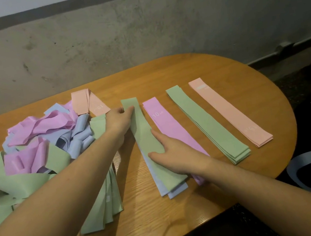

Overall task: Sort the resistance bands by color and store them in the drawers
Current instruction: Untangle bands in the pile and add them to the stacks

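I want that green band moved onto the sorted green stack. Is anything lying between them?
Yes. The pink-purple stack lies flat on the table between the green band under both hands and the green stack further right; the band must pass over it.

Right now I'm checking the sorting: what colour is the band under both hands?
Green, lying on a blue stack; the head view shows it.

Left hand (120, 117) pinching, right hand (173, 151) flat
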### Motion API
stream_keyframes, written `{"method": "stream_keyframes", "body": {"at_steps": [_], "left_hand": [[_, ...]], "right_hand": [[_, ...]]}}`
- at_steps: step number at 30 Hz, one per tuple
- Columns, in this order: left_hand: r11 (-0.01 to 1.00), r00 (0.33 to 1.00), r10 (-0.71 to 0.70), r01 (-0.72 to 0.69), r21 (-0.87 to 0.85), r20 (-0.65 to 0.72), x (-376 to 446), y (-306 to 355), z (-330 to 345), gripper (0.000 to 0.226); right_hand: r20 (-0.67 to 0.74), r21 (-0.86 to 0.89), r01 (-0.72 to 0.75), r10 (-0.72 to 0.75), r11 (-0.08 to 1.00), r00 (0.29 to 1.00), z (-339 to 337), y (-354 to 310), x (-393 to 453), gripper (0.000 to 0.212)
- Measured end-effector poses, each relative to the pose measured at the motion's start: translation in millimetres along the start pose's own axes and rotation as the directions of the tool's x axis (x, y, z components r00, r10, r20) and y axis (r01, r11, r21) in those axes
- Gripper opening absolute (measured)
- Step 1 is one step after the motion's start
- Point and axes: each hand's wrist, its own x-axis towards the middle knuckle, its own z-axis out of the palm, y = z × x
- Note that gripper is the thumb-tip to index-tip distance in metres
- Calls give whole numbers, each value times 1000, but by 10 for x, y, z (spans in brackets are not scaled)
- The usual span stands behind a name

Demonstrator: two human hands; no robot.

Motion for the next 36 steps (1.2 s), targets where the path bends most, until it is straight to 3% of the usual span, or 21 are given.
{"method": "stream_keyframes", "body": {"at_steps": [2,9,13,20,26,29,34,36], "left_hand": [[999,999,32,-31,44,-9,10,-33,14,22],[985,996,86,-87,148,15,-36,-157,-48,58],[981,991,130,-133,141,29,-244,-235,-100,51],[930,944,310,-326,169,116,-745,-447,-115,28],[856,893,375,-436,277,247,-1126,-555,-171,29],[869,897,364,-424,255,252,-1261,-587,-197,30],[965,955,213,-239,109,208,-1312,-555,-206,14],[986,969,142,-156,57,200,-1306,-470,-211,20]], "right_hand": [[11,-36,-19,20,999,1000,1,5,1,58],[27,-141,-84,89,986,996,-24,20,-48,74],[21,-121,-124,128,985,992,-11,31,-91,67],[-51,-342,-84,71,936,996,-45,-17,-184,58],[-67,-384,-104,84,917,994,-8,-42,-270,55],[-81,-275,-104,85,956,993,-20,-69,-306,49],[-104,130,-77,91,988,990,-70,-106,-330,43],[-108,264,-73,105,962,989,-100,-108,-325,43]]}}
